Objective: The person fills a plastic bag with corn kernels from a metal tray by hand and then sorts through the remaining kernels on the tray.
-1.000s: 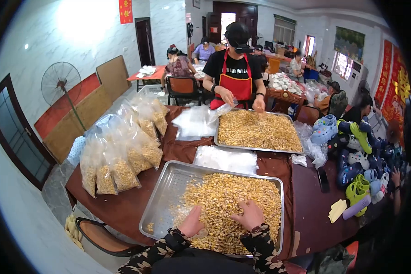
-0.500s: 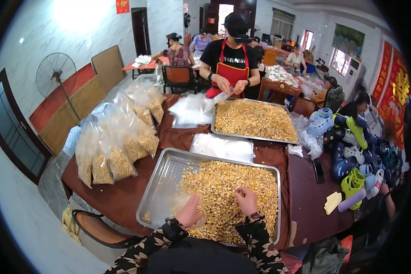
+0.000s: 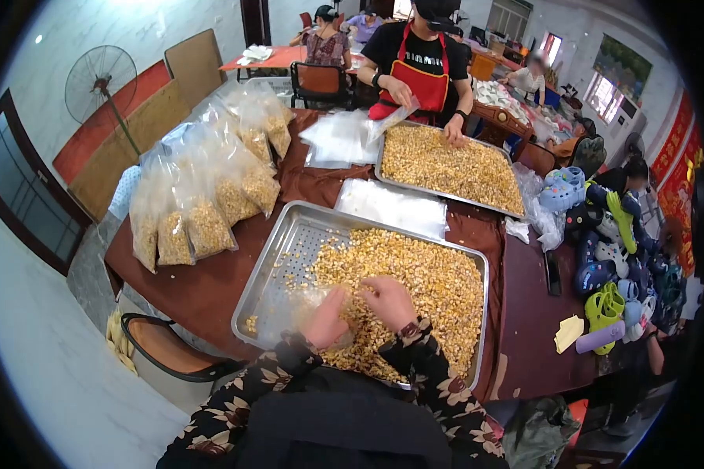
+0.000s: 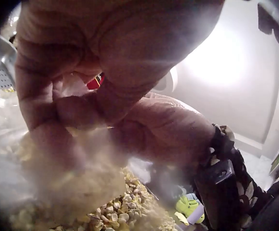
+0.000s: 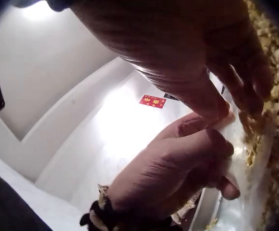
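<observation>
While filled bags (image 3: pixel 203 211) stand off to my left on the table (image 3: pixel 211 289), my left hand (image 3: pixel 326 319) pinches a clear plastic bag (image 3: pixel 305 309) open over the metal tray (image 3: pixel 278 270); my right hand (image 3: pixel 389 301), fingers curled, pushes yellow kernels (image 3: pixel 422 285) into it.

Black floral-print sleeves (image 3: pixel 438 391), dark wristband (image 3: pixel 409 329)

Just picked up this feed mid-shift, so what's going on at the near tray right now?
A person is bagging yellow kernels from the near metal tray. Their left hand holds a clear plastic bag open at the heap, and the right hand is cupped beside it, over the kernels at the bag's mouth. Filled bags stand to the left on the table. Across it, another worker in a red apron handles a bag at a second tray.
</observation>
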`<action>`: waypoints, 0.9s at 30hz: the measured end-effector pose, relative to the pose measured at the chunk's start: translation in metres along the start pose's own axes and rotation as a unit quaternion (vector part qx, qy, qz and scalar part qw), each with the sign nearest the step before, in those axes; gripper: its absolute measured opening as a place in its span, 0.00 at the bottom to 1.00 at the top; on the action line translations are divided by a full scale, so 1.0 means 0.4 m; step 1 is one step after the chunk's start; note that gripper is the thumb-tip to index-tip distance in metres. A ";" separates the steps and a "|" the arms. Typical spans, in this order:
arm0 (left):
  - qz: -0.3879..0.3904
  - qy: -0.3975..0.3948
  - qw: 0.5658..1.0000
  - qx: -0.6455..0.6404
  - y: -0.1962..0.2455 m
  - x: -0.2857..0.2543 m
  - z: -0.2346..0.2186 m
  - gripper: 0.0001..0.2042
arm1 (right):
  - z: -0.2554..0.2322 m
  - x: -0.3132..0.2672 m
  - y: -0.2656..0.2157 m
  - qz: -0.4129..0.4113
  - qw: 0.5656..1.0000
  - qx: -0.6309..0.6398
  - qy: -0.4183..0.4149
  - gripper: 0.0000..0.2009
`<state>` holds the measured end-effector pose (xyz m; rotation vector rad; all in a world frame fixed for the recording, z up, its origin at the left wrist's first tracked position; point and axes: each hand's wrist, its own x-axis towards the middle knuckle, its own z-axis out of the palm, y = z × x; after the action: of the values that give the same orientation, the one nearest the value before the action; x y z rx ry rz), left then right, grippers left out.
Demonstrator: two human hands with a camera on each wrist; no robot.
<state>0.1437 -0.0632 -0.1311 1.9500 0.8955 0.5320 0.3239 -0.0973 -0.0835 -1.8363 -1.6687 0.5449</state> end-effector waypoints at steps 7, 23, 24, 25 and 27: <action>-0.033 -0.029 0.999 -0.025 0.033 -0.001 -0.014 0.33 | -0.041 0.083 0.080 0.011 0.971 -0.238 -0.003 0.24; -0.075 -0.050 0.992 -0.085 0.076 -0.012 -0.032 0.36 | -0.079 0.028 0.130 0.139 0.960 0.240 -0.026 0.10; -0.066 -0.046 0.993 -0.083 0.074 -0.011 -0.031 0.36 | -0.072 0.024 0.118 0.141 0.960 0.242 -0.027 0.10; -0.067 -0.047 0.993 -0.082 0.073 -0.010 -0.030 0.36 | -0.061 0.017 0.089 0.115 0.958 0.257 -0.053 0.11; -0.079 -0.046 0.992 -0.090 0.071 -0.008 -0.029 0.36 | -0.037 0.001 0.030 0.089 0.955 0.273 -0.079 0.12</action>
<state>0.1449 -0.0687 -0.1009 1.7105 0.9027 0.4118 0.3428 -0.0995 -0.0805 -1.5614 -1.2745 1.1310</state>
